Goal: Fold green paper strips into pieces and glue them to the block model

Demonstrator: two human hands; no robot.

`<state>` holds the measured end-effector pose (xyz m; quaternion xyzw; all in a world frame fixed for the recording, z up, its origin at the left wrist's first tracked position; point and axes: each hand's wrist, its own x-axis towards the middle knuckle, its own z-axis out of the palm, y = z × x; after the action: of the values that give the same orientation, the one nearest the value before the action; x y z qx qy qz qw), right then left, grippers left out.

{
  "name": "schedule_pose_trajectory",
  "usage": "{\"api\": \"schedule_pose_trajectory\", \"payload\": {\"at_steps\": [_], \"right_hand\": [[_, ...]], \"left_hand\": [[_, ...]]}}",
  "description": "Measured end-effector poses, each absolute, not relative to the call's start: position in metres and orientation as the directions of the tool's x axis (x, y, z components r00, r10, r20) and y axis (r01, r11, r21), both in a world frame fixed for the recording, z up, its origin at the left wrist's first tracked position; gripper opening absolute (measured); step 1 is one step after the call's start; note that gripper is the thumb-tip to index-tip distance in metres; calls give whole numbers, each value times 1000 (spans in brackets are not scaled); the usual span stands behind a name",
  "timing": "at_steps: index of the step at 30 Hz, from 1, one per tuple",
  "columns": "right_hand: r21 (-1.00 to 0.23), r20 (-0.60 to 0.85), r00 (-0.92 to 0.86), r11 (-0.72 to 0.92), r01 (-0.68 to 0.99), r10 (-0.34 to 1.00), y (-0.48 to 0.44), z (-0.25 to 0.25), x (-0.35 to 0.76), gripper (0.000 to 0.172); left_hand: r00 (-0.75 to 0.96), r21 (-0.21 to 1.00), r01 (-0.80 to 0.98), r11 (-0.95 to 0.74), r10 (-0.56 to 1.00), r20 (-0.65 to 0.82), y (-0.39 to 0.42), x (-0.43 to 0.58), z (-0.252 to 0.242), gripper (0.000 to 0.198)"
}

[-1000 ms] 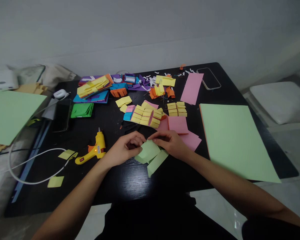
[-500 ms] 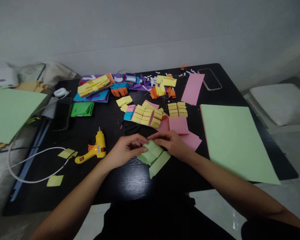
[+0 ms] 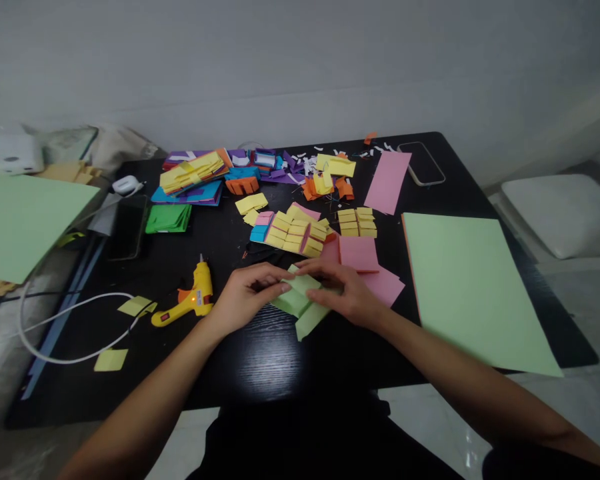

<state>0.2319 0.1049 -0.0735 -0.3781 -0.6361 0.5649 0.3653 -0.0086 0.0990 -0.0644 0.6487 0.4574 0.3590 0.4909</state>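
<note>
Left hand (image 3: 250,300) pinching folded light green paper (image 3: 297,301) at its left side, thumb on top. Right hand (image 3: 347,293) gripping same paper from right, thumb on top too. Paper sits between both hands, over black table (image 3: 270,377). Yellow glue gun (image 3: 200,287) left of left hand, small light lit. Pink paper (image 3: 359,252) just beyond right hand, large green sheet (image 3: 473,287) farther right.

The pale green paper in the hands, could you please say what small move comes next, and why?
Perhaps press the upper edge of the small pale green paper, since the left hand and right hand both hold it, thumbs on top.
</note>
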Motion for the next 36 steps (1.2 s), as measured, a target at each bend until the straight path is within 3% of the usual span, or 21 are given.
{"api": "schedule_pose_trajectory", "payload": {"at_steps": [3, 6, 14, 24, 28, 31, 33, 36], "right_hand": [[-934, 215, -433, 313, 170, 876, 100, -72, 230, 44], [-873, 303, -394, 419, 251, 868, 98, -72, 227, 35], [-784, 375, -339, 490, 381, 863, 95, -75, 226, 27], [-801, 421, -308, 509, 314, 853, 92, -81, 223, 15], [-888, 310, -324, 394, 238, 894, 93, -74, 223, 22], [-987, 89, -386, 133, 87, 918, 97, -68, 225, 32], [-999, -39, -399, -34, 21, 916, 101, -67, 227, 28], [-990, -135, -377, -142, 11, 916, 105, -70, 227, 22]], "left_hand": [[279, 962, 249, -109, 960, 37, 100, -8, -67, 17], [252, 955, 268, -126, 966, 57, 99, -7, -68, 17], [285, 936, 299, -185, 953, 98, 96, -3, -67, 16], [359, 874, 358, -328, 913, 195, 94, 0, -65, 13], [356, 863, 373, -340, 912, 205, 95, -3, -67, 9], [364, 861, 379, -340, 910, 200, 96, -6, -65, 8], [378, 858, 372, -354, 902, 208, 97, -7, -63, 8], [401, 842, 365, -397, 883, 243, 98, -8, -61, 8]]}}
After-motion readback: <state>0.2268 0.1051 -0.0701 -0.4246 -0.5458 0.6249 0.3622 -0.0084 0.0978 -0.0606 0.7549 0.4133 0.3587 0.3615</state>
